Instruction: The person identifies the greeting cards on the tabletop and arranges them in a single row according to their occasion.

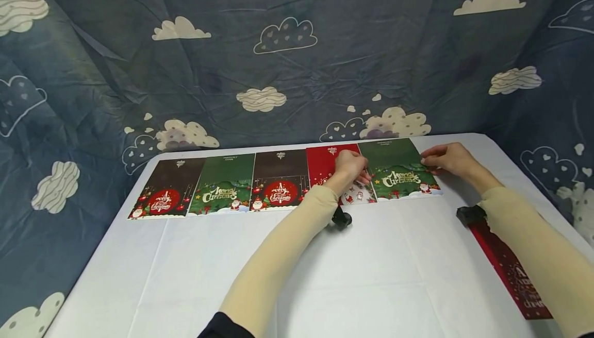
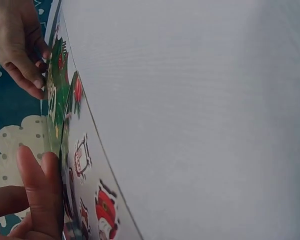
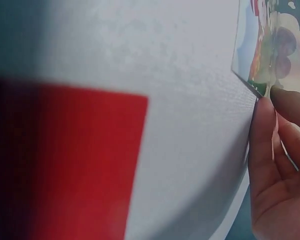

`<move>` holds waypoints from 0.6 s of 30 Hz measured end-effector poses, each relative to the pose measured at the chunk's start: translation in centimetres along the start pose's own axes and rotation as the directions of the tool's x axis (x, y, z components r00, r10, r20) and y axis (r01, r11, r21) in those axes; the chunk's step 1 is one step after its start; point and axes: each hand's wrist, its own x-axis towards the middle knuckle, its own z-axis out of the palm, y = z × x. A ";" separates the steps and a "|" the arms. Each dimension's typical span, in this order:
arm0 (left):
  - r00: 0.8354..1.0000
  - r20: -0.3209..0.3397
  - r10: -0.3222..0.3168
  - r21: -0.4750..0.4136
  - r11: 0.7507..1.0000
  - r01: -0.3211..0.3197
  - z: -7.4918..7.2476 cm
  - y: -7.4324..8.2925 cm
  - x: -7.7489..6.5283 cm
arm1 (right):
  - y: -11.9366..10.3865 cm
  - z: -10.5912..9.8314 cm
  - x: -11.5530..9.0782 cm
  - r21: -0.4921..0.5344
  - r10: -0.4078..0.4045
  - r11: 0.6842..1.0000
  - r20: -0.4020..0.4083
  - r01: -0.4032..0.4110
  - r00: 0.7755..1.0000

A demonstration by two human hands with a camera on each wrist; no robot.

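My right hand [image 1: 452, 163] pinches the right edge of the rightmost green Christmas card [image 1: 387, 155] between thumb and fingers. In the right wrist view, its thumb and forefinger [image 3: 264, 112] meet at that card's edge. My left hand [image 1: 350, 168] rests over the red Christmas card [image 1: 320, 160], close to where it meets the green one, and hides part of it. The left wrist view shows extended fingers [image 2: 40, 195] lying right against the card surfaces. White printing with small Christmas figures [image 2: 82, 157] fills the red card's near end.
Left of these in the row lie a dark card [image 1: 278, 163], a green card [image 1: 227, 168] and another dark card [image 1: 176, 173]. A dark red card [image 1: 515, 276] lies partly under my right forearm. Behind the white table [image 1: 223, 266] hangs a cloud-patterned cloth [image 1: 297, 80].
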 end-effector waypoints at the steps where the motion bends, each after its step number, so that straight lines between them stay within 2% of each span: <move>1: 1.000 -0.002 0.004 -0.002 1.000 -0.004 -0.1 -0.1 -0.1 | 0.0 0.0 0.0 0.000 0.004 1.000 -0.001 -0.004 1.000; 6: 0.999 0.017 0.035 -0.037 0.999 -0.035 -0.7 -0.4 -0.6 | -0.1 -0.2 -0.3 0.014 -0.001 1.000 0.003 0.001 1.000; 12: 0.993 0.084 0.079 -0.065 0.995 -0.074 -1.3 -0.7 -1.6 | 0.0 -1.3 -1.4 0.054 -0.056 0.997 -0.002 0.056 0.998; 15: 0.985 0.126 0.120 -0.098 0.989 -0.108 -1.4 -0.7 -2.2 | -0.1 -2.1 -2.4 0.055 -0.092 0.994 0.004 0.092 0.996; 18: 0.968 0.175 0.182 -0.089 0.982 -0.169 -1.4 -0.8 -3.0 | -0.5 -3.0 -3.7 0.015 -0.113 0.994 0.013 0.113 0.994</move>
